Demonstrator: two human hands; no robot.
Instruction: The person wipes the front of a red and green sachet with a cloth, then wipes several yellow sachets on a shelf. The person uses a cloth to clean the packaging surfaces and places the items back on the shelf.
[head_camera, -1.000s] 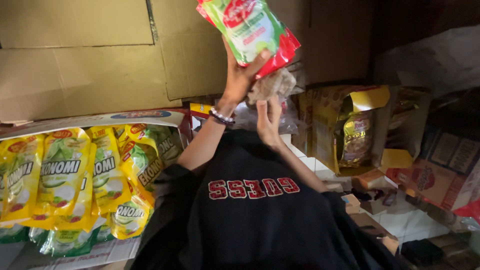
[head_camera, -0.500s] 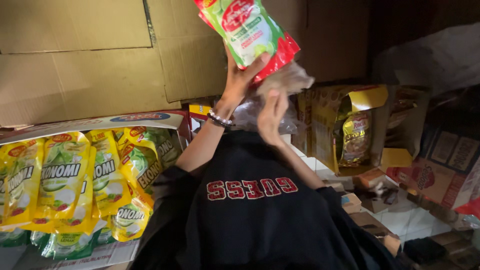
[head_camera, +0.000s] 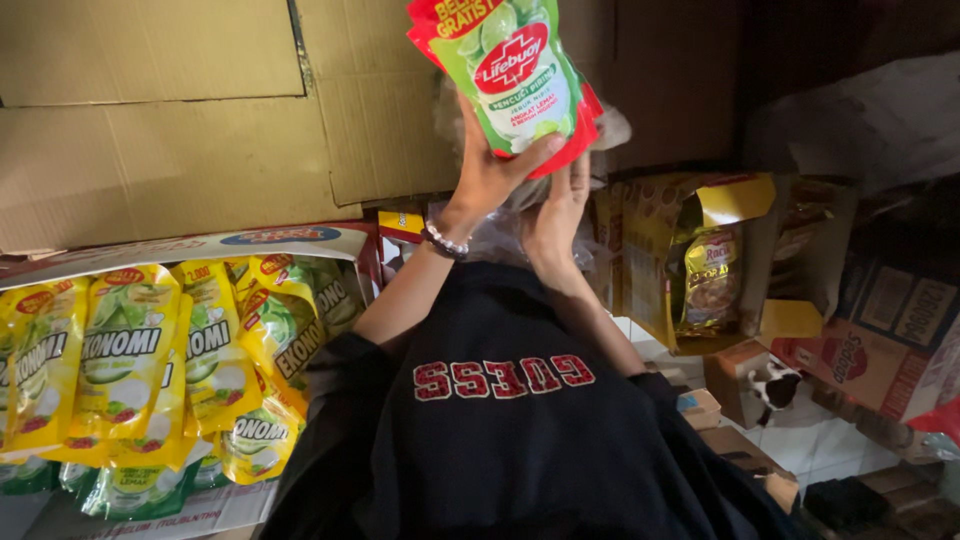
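While the left hand (head_camera: 490, 175) lifts a green pouch (head_camera: 512, 72), yellow pouches (head_camera: 150, 370) (packed upright) fill the open box (head_camera: 290, 240).

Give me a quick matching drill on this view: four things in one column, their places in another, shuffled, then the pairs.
Things:
1. green and red pouch
2. yellow pouches
3. open carton with sachets
4. beaded bracelet

Places:
A. on the left wrist
B. packed in a box at far left
C. held up high in the left hand
D. right of both hands

Pairs: 1-C, 2-B, 3-D, 4-A
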